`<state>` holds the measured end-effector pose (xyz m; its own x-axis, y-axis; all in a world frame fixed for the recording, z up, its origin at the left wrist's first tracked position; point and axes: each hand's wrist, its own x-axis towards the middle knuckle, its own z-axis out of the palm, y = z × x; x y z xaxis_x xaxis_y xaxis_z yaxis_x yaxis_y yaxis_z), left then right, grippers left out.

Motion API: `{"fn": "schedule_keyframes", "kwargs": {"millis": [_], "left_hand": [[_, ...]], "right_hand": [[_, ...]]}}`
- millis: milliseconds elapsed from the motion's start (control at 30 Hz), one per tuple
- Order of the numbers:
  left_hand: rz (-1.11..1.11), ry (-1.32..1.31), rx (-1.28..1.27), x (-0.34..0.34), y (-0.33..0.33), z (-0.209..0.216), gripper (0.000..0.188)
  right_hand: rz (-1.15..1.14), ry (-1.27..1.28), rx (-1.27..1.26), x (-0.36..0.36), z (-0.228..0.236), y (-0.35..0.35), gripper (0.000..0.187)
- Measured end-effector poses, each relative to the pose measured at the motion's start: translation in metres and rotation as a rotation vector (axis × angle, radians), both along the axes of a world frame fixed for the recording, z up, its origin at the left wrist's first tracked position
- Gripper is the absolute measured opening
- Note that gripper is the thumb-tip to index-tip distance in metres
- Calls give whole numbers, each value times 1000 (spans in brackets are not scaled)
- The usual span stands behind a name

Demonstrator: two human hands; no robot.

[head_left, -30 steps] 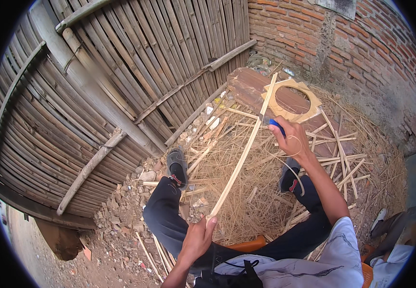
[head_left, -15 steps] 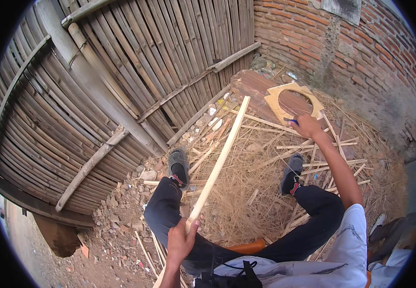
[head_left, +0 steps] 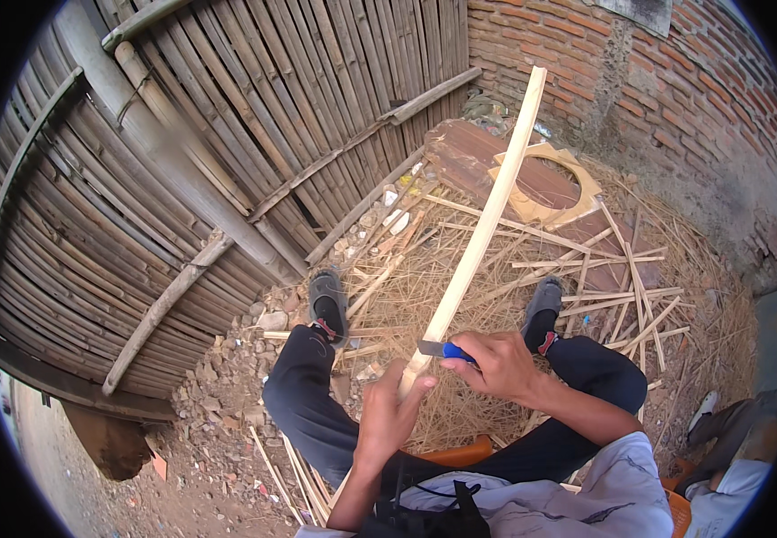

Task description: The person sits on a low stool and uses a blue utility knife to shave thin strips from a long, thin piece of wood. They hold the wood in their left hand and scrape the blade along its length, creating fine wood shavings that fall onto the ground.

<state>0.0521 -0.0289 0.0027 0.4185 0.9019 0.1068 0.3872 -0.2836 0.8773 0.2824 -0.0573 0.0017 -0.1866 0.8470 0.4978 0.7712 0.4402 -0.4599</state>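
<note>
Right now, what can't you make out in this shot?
All in the head view:
Knife, rear of its handle: hidden inside the right hand.
Wooden strip, near end: covered by the left hand.
Whether the blade bites in: too small to tell.
Orange thing between the thighs: partly covered by trousers.
Other person, far right: cut off by the dark rim.

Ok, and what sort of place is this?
It looks like the corner of an outdoor yard, probably used as a makeshift work spot: a bamboo fence, a rough brick wall and thin shavings scattered about.
</note>
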Motion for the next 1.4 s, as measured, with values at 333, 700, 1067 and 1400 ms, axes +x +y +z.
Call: {"fn": "schedule_keyframes", "kwargs": {"millis": [333, 700, 1067, 1400], "left_hand": [[3, -82, -82, 10, -3, 3, 36], [25, -7, -128, 4, -9, 18, 35], [30, 88, -239, -41, -28, -7, 40], [67, 163, -301, -94, -32, -19, 40]], "right_hand": [[-13, -28, 92, -13, 10, -6, 25], [-53, -80, 108, -6, 21, -4, 29], [-296, -66, 171, 71, 36, 44, 30], [-670, -152, 220, 203, 64, 111, 38]]}}
